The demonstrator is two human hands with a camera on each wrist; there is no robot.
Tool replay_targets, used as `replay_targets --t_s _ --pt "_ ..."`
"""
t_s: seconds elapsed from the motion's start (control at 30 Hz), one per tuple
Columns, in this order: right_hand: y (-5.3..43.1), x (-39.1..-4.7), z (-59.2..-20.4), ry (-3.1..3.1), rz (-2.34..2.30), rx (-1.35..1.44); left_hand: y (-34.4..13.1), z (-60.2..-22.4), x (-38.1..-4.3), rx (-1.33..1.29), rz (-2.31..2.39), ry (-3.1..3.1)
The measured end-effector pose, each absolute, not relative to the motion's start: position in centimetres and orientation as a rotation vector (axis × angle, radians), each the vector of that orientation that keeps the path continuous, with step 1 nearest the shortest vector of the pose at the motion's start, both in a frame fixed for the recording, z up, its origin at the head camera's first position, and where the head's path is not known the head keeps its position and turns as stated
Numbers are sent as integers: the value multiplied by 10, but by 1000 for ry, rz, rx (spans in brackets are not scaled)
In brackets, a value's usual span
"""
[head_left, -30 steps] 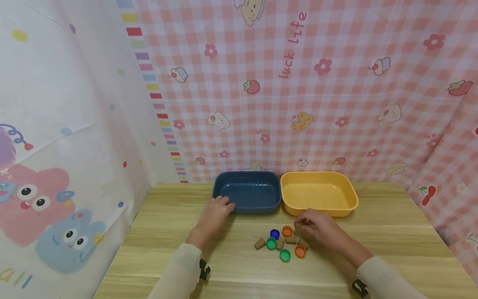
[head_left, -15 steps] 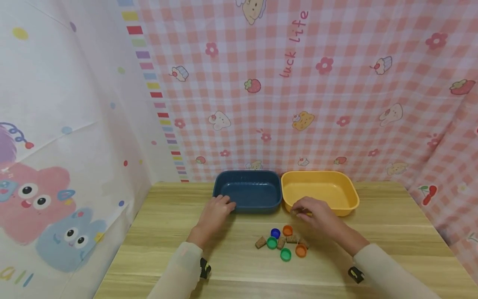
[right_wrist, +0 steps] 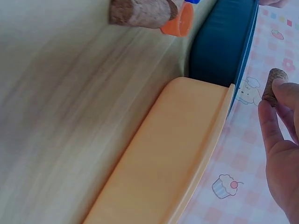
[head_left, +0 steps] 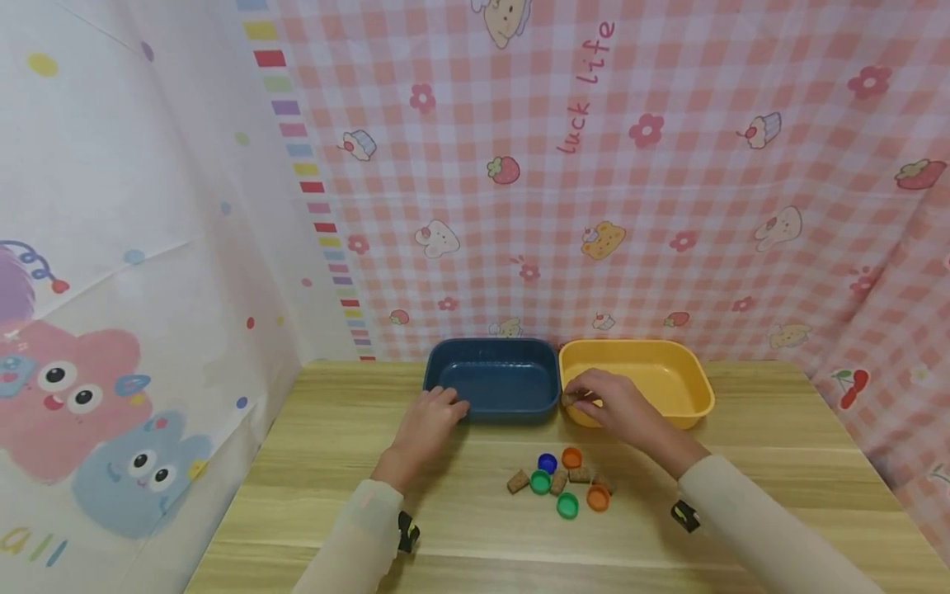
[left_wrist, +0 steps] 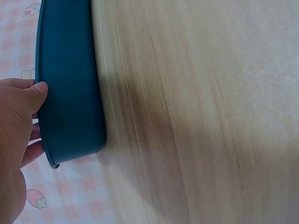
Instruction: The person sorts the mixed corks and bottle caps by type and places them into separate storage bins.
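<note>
Right wrist view shows the right hand (right_wrist: 284, 161) pinching a cork (right_wrist: 272, 91) in its fingertips. The left hand (left_wrist: 13, 121) grips the blue bin (left_wrist: 70, 93) by its rim (thumb outside).

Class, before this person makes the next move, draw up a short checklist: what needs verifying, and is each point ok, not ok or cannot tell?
1. Cork pinched in the right hand: ok.
2. Left hand gripping the rim of the blue bin: ok.
3. Blue bin and yellow bin upright, side by side: ok.
4. Held cork squarely above one bin: cannot tell; in the head view it shows near where the bins meet.
5. Whole floor of the yellow bin visible: not ok; the right hand hides part of it.
6. Caps and loose corks spread well apart on the table: not ok; most are bunched together.
</note>
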State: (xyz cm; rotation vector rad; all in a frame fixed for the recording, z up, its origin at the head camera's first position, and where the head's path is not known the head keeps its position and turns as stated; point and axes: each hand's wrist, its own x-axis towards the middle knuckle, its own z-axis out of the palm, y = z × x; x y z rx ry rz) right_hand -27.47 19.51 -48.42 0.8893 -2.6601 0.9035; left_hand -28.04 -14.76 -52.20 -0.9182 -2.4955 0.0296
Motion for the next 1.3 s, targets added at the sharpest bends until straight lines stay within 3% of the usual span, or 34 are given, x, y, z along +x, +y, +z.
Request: replay_targets --t_s 0.47,1.3 --pt "170 -303 -473 -2682 813 1064 -149 -522 -281 -930 60 -2482" --pt "131 -340 -487 -2794 657 1050 -149 -525 -284 -946 24 -2418"
